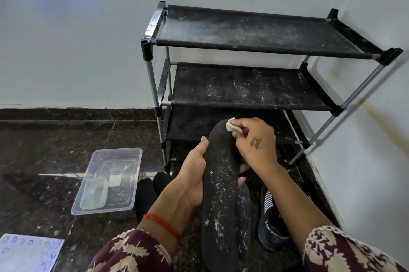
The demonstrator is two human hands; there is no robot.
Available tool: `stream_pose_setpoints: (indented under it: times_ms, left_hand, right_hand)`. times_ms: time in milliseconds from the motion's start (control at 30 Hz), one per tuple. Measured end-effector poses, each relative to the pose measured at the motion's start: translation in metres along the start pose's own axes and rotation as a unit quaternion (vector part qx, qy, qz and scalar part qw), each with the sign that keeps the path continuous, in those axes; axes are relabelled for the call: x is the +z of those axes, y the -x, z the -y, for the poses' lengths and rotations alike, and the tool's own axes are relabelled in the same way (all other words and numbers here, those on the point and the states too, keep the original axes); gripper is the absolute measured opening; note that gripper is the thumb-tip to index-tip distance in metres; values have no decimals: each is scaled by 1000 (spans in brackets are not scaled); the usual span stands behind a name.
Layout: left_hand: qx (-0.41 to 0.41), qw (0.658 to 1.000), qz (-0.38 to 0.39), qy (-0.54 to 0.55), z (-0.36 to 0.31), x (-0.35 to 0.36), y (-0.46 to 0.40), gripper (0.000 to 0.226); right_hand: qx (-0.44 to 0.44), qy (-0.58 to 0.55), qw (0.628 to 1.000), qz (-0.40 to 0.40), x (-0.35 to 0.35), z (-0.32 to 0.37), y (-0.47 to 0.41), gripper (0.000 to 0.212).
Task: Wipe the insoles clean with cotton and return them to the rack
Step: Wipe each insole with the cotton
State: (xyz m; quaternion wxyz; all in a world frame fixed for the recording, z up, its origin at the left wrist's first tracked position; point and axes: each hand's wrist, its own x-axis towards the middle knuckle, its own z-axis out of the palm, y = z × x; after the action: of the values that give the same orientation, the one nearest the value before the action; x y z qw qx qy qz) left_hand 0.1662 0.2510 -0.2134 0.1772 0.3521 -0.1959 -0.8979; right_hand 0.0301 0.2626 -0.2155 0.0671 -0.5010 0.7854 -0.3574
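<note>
The right hand (254,143) pinches a small wad of white cotton (231,125) between thumb and fingertips, pressing it to the toe end of a long black insole (219,194) just right of the frame's centre; the left hand (194,174) grips that insole from the left and beneath, thumb laid along its left edge, fingertips showing past its right edge; the insole runs from lower centre up toward the rack, its lower half speckled with white dust; a 2nd dark insole (244,209) lies just behind and to the right of it, partly hidden; a dark shoe with white stripes (271,216) sits on the floor further right; 2 more dark rounded shapes (152,185), hard to identify, lie left of the left wrist, which wears a red thread; a black 3-shelf rack (254,32) stands against the white wall in the upper right, its shelves dusty; a clear plastic tub (108,181) holding a smaller clear container rests on the dark stone floor at lower left; a sheet of paper with blue marks (28,251) lies in the bottom left corner.
</note>
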Motion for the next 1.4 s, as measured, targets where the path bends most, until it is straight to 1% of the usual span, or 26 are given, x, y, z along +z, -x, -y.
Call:
stream_pose_setpoints:
  times_ms: [67,133,200,300,367,433,467,500,533,600,633,667,733,800,900,967,1067,1133,1200,1267,1300,1367,1400]
  left_hand:
    - [7,1000,-6,-1,-1,-1,1,69]
    - [8,1000,-10,-8,-2,-4,3,68]
    - [2,1000,-14,-11,-1,-7,3,67]
    - [5,1000,-9,19,-1,-9,2,69]
    - [5,1000,0,28,-5,-9,2,70]
    - [-1,1000,3,24,-7,-8,1,72]
    - [-2,1000,0,18,-7,-8,0,72]
    - [-3,1000,-4,12,-8,-7,0,72]
    - [-5,1000,-8,11,-8,-7,0,72]
    - [-10,1000,-9,12,-8,-6,-1,73]
    - [-10,1000,-9,7,-7,-6,-1,72]
    - [-10,1000,-8,1,-6,-5,-2,72]
    - [-13,1000,-11,-10,-4,-4,-3,71]
    - [-12,1000,-18,-13,-3,-5,-4,72]
    - [-4,1000,-13,-2,-6,-7,-3,77]
    - [11,1000,-16,6,-8,-8,-2,78]
    - [29,999,-43,7,-13,-12,-2,80]
    - [33,998,-54,8,-15,-16,-3,81]
    - [41,997,-64,24,-15,-18,-6,78]
    - [32,997,-59,31,-12,-19,-8,79]
    - [23,998,-56,28,-12,-18,-8,81]
    - [7,998,-55,23,-11,-17,-7,86]
    - [4,998,-56,23,-11,-18,-7,87]
  right_hand:
    - [2,-24,1000,9,3,6,0,27]
    - [-20,-57,998,20,4,12,2,30]
    - [-65,-75,993,57,5,18,8,33]
    - [-133,-98,979,124,4,21,14,35]
    - [-135,-120,969,167,-5,19,10,30]
    - [-112,-117,964,212,-13,13,6,29]
    - [-101,-103,967,211,-13,9,5,32]
    - [-96,-82,975,180,-14,6,4,36]
    - [-99,-55,986,123,-13,3,3,37]
    - [-104,-28,994,-3,-10,-2,1,32]
    - [-90,-35,995,-37,-9,-3,0,29]
    - [-64,-43,996,-46,-7,-3,-2,26]
    - [-14,-35,999,-13,0,-1,-2,26]
    - [-8,-37,999,26,6,4,0,29]
    - [-55,-120,989,72,8,18,8,33]
    - [-103,-142,977,119,4,25,14,33]
    - [-177,-136,956,188,-1,28,22,28]
    - [-200,-122,947,221,-6,24,23,23]
    - [-200,-97,946,237,-11,15,21,28]
    - [-159,-79,957,231,-15,6,18,34]
    - [-137,-63,967,206,-16,1,16,34]
    - [-109,-14,988,112,-14,-3,11,31]
    - [-99,-10,993,64,-14,-2,10,28]
